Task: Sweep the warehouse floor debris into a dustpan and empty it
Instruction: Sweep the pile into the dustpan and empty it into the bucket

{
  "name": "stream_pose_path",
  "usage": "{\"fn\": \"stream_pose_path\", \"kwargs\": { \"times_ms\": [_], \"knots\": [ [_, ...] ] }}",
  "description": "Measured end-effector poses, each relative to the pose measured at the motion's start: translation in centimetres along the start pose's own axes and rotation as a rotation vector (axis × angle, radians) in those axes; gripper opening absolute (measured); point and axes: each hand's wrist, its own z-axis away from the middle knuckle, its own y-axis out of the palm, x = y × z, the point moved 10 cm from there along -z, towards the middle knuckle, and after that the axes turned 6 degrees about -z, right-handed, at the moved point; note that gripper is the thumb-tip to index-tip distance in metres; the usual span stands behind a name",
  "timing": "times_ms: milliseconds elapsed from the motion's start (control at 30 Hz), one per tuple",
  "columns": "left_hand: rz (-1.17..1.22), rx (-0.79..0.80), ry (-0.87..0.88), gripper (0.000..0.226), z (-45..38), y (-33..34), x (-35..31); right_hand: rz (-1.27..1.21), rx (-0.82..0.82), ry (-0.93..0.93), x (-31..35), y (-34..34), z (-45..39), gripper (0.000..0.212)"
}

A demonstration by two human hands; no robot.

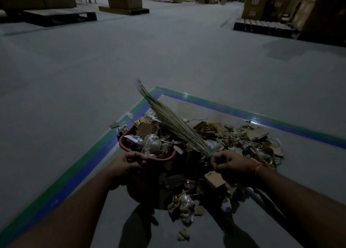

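A red dustpan heaped with cardboard scraps and crumpled plastic is held above the floor. My left hand grips its near rim. My right hand grips a straw broom where the bristles are bound, with the bristles fanning up and left over the dustpan. A debris pile of cardboard pieces, plastic wrap and strips lies on the grey floor below and to the right of the dustpan. The broom's handle is mostly hidden behind my right forearm.
Green and blue floor tape outlines a marked bay around the pile. Pallets with cardboard boxes stand at the far left, far centre and far right. A small cardboard scrap lies just outside the tape.
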Motion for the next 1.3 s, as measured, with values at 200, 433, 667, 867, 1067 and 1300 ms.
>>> {"fn": "stream_pose_path", "kwargs": {
  "times_ms": [200, 433, 667, 867, 1067, 1300],
  "knots": [
    [-0.056, -0.049, 0.018, 0.032, 0.4, 0.1, -0.5, 0.027, -0.057, -0.008, 0.2, -0.3, -1.1, 0.009],
    [-0.093, -0.155, 0.082, 0.03, 3.8, 1.4, -1.4, -0.106, -0.16, -0.038, 3.1, 1.6, 1.3, 0.016],
    [-0.015, -0.233, -0.009, 0.031, 17.8, 4.1, -6.6, -0.266, -0.178, 0.098, 11.5, 6.8, 12.5, 0.015],
    [0.095, -0.326, -0.041, 0.037, 32.3, 5.9, -10.3, -0.251, -0.088, 0.114, 22.4, 11.5, 22.0, 0.018],
    [0.18, -0.546, -0.043, 0.039, 47.8, 6.8, -11.3, -0.178, 0.101, 0.031, 31.6, 18.9, 28.6, 0.017],
    [0.287, -0.797, -0.064, 0.034, 65.8, 5.9, -8.3, -0.113, 0.321, -0.028, 37.7, 31.8, 36.0, 0.022]
  ]
}}
